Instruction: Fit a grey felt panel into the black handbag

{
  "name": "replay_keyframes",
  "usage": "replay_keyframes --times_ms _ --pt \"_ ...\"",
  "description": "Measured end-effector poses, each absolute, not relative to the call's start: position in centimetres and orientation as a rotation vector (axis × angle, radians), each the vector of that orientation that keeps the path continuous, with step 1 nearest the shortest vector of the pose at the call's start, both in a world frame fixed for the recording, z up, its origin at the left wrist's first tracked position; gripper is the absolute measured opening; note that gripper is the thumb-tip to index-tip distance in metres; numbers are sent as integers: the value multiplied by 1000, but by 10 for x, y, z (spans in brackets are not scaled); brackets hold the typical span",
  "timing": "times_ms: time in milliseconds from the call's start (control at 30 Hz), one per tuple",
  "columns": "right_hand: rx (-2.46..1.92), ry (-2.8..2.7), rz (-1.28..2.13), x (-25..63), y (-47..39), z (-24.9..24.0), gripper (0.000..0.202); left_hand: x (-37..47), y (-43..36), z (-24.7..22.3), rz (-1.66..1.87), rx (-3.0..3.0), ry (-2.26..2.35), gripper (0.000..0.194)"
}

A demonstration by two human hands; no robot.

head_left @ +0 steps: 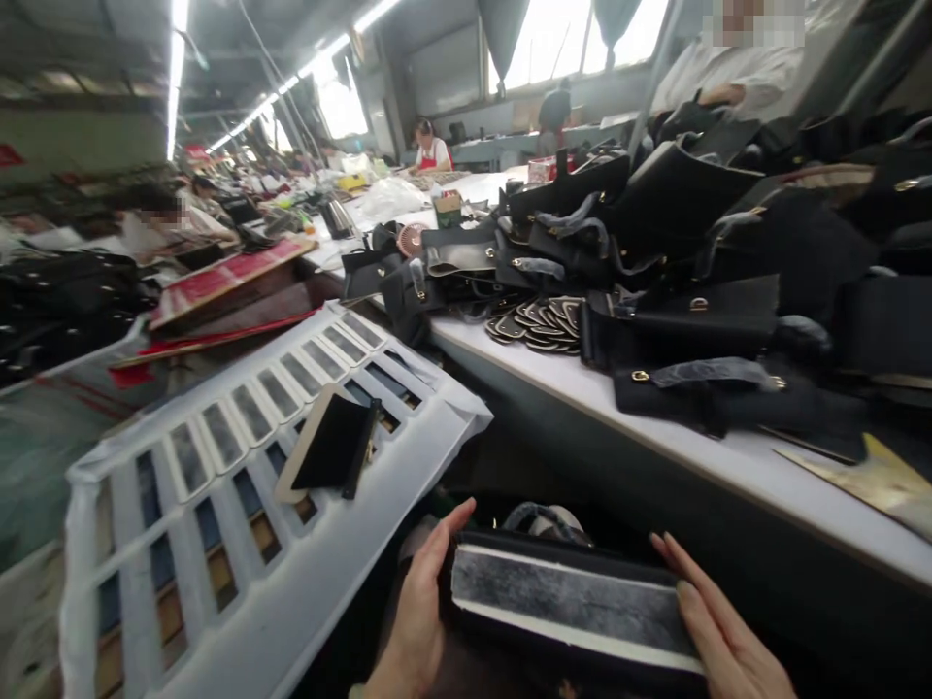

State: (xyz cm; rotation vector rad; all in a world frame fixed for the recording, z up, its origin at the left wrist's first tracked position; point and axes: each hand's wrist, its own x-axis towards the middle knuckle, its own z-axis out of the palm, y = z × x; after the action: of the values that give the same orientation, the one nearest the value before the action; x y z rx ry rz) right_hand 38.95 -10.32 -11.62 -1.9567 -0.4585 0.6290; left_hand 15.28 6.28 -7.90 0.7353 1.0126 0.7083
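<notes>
Black leather fills nearly everything I look at. I hold one black bag piece (pixel 575 602) low at the bottom of the view, its long grey, white-edged strip facing up. My left hand (pixel 418 607) is pressed flat against its left end, fingers straight and together, and my right hand (pixel 717 626) lies the same way along its right end, so the piece is pinched between two open palms rather than gripped in a fist.

To my left a white slatted crate (pixel 240 544) tilts toward me, and on it lies one flat black panel (pixel 331 445) with a pale edge. Straight ahead the long white table (pixel 655 427) runs away from me, its dark front edge standing between my hands and the goods on top. There a heap of black bags (pixel 684 262) is piled (too tangled for me to count), with a small fan of flat black-and-pale cut tabs (pixel 543 325) just in front of it. A gold-coloured sheet (pixel 874 481) lies at the table's near right.

Farther off I count two people: one in a red apron (pixel 432 150) down the aisle, one in a white sleeve (pixel 735 73) behind the heap.
</notes>
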Motion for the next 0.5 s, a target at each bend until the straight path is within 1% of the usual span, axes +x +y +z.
replay_keyframes --times_ms 67,167,233,267,367,433,500 --pt "-2029 -679 534 398 -100 -117 62 148 63 -81 771 807 1026 53" --pt "-1980 -1292 215 408 -90 -117 59 146 64 -72 773 1387 1100 54" --pt "-1910 -1691 -51 412 -81 -118 66 149 64 -64 616 1892 1019 57" --pt "-1893 -1826 -176 412 -77 -119 72 151 64 -60 502 2088 950 63" --pt "-1881 -1990 -404 408 -65 -122 92 159 63 -53 234 2355 860 80" --pt "-1876 -1997 -447 401 -59 -122 99 163 62 -50 175 2380 890 81" --pt "-1824 -2024 -451 393 -52 -120 101 162 62 -47 164 2371 892 81"
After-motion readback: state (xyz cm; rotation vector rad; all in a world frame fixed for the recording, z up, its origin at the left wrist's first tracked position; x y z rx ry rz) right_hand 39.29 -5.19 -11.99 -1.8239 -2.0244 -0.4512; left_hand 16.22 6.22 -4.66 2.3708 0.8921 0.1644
